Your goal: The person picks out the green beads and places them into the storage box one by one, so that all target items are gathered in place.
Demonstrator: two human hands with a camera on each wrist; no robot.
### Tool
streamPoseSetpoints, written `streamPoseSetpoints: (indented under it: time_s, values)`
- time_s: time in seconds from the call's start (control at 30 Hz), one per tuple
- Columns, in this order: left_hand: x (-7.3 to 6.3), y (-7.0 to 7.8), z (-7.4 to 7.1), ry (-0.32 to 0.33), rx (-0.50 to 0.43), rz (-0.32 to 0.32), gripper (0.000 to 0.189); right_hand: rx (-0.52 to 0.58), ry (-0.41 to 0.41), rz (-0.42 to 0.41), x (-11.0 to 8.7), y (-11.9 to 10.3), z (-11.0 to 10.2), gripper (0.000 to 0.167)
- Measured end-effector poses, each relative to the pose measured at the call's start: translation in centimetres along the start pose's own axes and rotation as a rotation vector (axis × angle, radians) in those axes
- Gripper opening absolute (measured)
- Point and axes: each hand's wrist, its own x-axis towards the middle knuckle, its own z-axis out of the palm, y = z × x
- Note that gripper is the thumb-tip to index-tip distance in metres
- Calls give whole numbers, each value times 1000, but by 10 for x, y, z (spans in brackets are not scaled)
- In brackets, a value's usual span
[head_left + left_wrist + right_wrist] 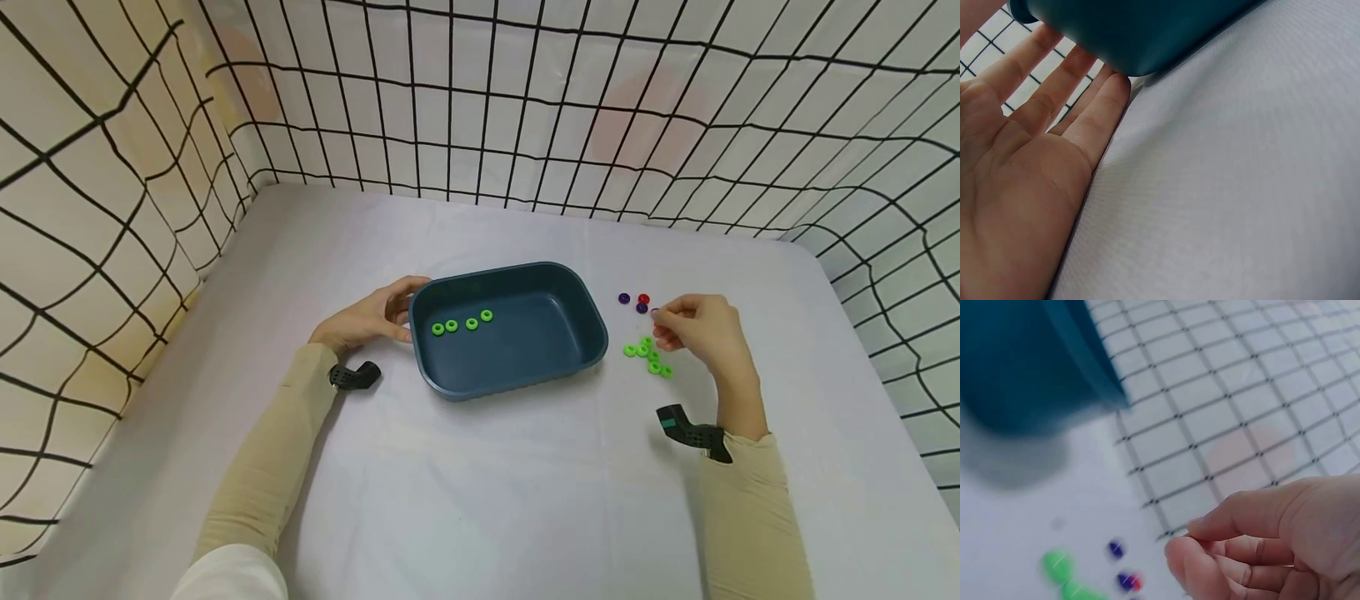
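I have the right hand [701,327] with thumb and forefinger drawn narrow, tips together, the other fingers curled; whether they hold anything I cannot tell, as what shows at the tips is too small and hidden. Just left of those fingers and nearer to me lies a cluster of green rings [655,367], some touching one another, on the white cloth [480,483]. Slightly left of the tips and beyond the green ones, I see purple rings [624,298] and a red ring [643,298], which sits close against one of the purple ones. Well left of the right fingers stands the dark blue tray [532,342], upright. At its left end I have the left hand [371,315], its fingers spread and nearly straight, touching the outer wall. Inside the tray, right of those left fingers, I count four green rings in a loose row. Farthest from both hands' fingers, black netting [561,102] rises beyond the cloth.
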Motion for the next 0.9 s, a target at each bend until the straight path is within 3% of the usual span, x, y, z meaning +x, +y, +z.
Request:
streamPoseSetpoints:
  time_s: [0.2, 0.33, 0.5, 0.9]
  values:
    - [2, 1, 0, -6, -14, 5, 87, -38, -55, 67, -11, 29, 0, 38]
    - [1, -1, 0, -13, -13, 12, 87, -89, -149, 119, -13, 40, -4, 41]
    - [-1, -5, -1, -25, -6, 18, 91, -70, -263, 154, -14, 47, -3, 36]
    - [1, -2, -1, -16, -3, 19, 89, -59, -344, 172, -11, 52, -2, 33]
